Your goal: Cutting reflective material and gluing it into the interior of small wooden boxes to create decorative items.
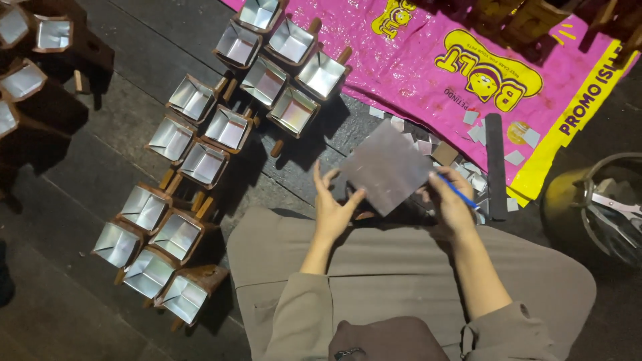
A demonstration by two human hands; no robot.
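Observation:
A square silvery sheet (386, 167) is held between both hands above my lap. My left hand (332, 204) grips its lower left edge with thumb and fingers. My right hand (451, 200) holds the sheet's right edge and also has a blue pen (461, 192) tucked between its fingers. I sit on a dark wooden floor (80, 200) in grey-brown trousers (394, 267).
Several small wooden boxes lined with silvery foil (200, 164) lie in rows to my left. A pink plastic sheet (428, 60) spreads ahead, with small silvery offcuts (476, 134) and a dark strip (495, 160) on its edge. A green gas cylinder (595, 207) with scissors (618, 204) on top stands at right.

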